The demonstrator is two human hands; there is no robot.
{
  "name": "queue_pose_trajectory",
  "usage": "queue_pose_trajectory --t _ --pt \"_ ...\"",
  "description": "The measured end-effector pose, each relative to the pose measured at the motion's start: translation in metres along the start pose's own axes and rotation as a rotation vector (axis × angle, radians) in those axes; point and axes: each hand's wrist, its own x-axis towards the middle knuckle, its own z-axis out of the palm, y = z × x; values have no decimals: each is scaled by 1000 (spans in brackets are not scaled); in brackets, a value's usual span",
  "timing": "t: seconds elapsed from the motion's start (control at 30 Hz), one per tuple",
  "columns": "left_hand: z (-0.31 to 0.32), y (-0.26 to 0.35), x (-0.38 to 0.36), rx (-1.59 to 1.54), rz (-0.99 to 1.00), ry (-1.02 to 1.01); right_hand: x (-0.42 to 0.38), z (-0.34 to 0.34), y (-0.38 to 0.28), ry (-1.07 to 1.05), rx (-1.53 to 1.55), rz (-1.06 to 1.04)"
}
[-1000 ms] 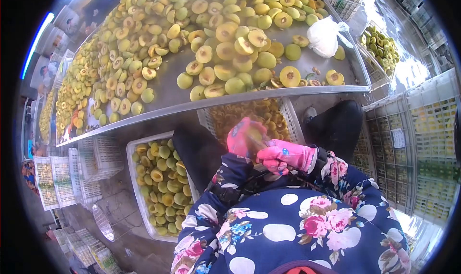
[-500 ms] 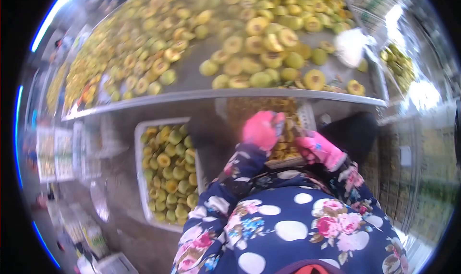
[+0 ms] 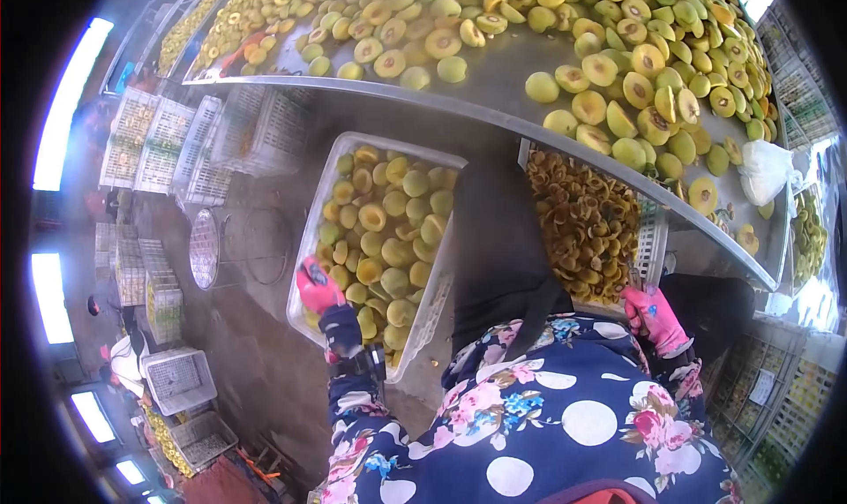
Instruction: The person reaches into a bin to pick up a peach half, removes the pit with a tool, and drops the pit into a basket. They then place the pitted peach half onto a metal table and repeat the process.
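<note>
My left hand (image 3: 319, 285), in a pink glove, is over the left edge of a white plastic crate (image 3: 311, 230) filled with yellow-green stone fruit (image 3: 397, 230), some halved. Its fingertips are blurred and partly hidden. My right hand (image 3: 655, 320), also pink-gloved, has its fingers curled at the near right corner of a second crate (image 3: 651, 239). What it grips is too small to make out. Brownish-yellow cut pieces (image 3: 582, 221) fill that second crate, which stands between my knees.
A metal-edged table (image 3: 494, 120) crosses in front, heaped with halved fruit (image 3: 648, 89). A white bag (image 3: 764, 172) lies at its right end. Stacked crates (image 3: 159, 142) stand left, with grey crates (image 3: 179, 380) lower down. More crates line the right side.
My left hand has moved from the crate of cut pieces left to the fruit crate. My right hand stays near the cut pieces. The view has turned left.
</note>
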Motion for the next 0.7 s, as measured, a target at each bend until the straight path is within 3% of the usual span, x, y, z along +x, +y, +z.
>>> queue_pose_trajectory --t 0.07,0.13,0.2,0.27,0.33,0.4,0.47,0.53,0.6,0.67,0.7 --pt "2 -39 -23 280 46 -75 4 -2 2 -22 6 15" --pt "24 -123 -44 520 317 -295 7 -5 4 -40 -75 17" --pt "25 -108 -66 963 370 -371 11 -9 15 -43 -133 -56" --pt "25 -103 -36 925 99 -672 14 -12 22 -55 -95 -82" --pt "26 -22 -16 1016 152 -665 4 -10 12 -39 -37 -57" --pt "39 34 13 750 173 -577 1 -13 10 -36 35 -45" --pt "60 90 39 217 426 -626 7 -14 16 -33 118 -27" --pt "83 178 43 31 903 -662 11 -13 17 -21 84 -25" --pt "113 256 24 -110 628 -917 14 -15 20 -14 57 -24" --pt "160 295 3 -98 867 -864 13 -20 22 -66 129 -37" --pt "185 312 -10 -49 750 -943 12 -22 21 -79 144 -46"
